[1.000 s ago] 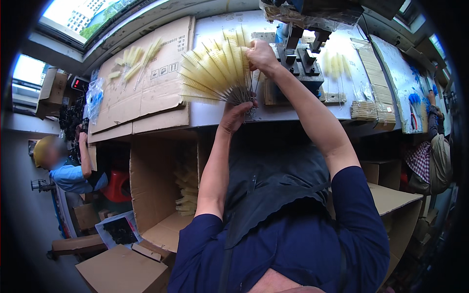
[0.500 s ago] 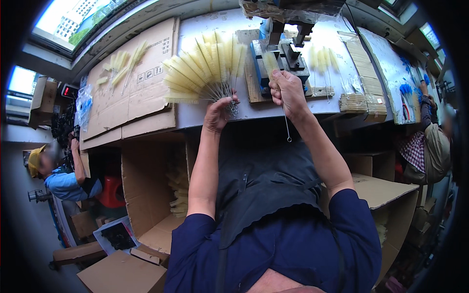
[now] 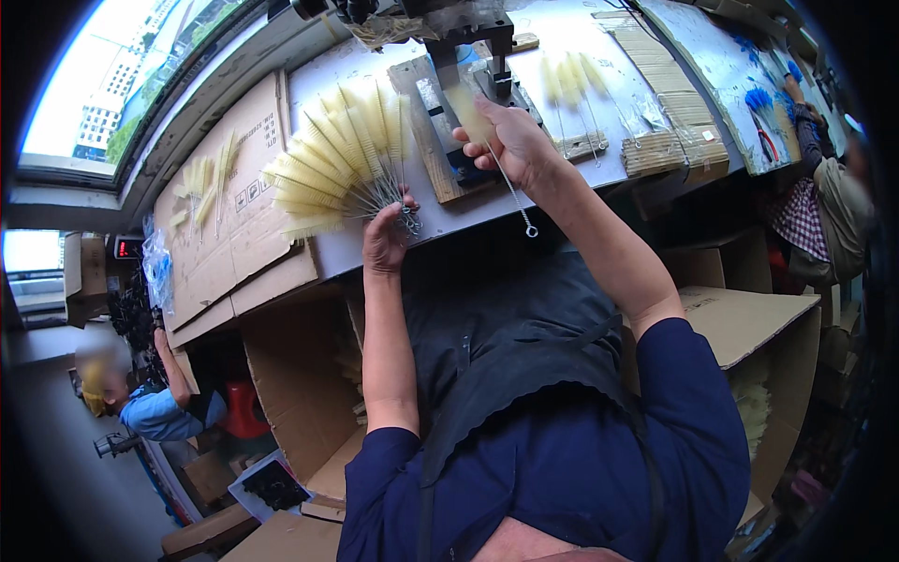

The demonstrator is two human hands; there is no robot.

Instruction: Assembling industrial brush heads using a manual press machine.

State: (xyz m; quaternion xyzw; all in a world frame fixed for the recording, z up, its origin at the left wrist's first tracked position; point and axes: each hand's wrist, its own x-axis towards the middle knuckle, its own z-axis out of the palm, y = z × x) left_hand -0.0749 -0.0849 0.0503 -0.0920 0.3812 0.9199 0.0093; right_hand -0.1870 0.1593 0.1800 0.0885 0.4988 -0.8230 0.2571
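My left hand [image 3: 385, 236] is closed around the looped wire stems of a fanned bunch of bottle brushes [image 3: 328, 155] with pale yellow bristles. The bristles spread up and left over the white table. My right hand [image 3: 510, 140] grips a single bottle brush [image 3: 508, 187] at its bristle part, which is blurred. Its twisted wire stem slants down to a small ring beneath the hand. Just beyond that hand stands a dark metal press [image 3: 473, 42] on a wooden board [image 3: 421, 131], and the brush's bristle end reaches beside it.
More yellow brushes lie right of the press [image 3: 571, 80] and on the cardboard sheet [image 3: 253, 220] at left. Stacked cardboard strips [image 3: 670, 155] sit at right. Open boxes [image 3: 300, 393] stand below the table. Other people work at far left [image 3: 169, 403] and far right [image 3: 824, 206].
The view has turned, so the table appears tilted and shifted left. The right hand has opened its grip somewhat and shows more of its fingers; both hands keep their brushes.
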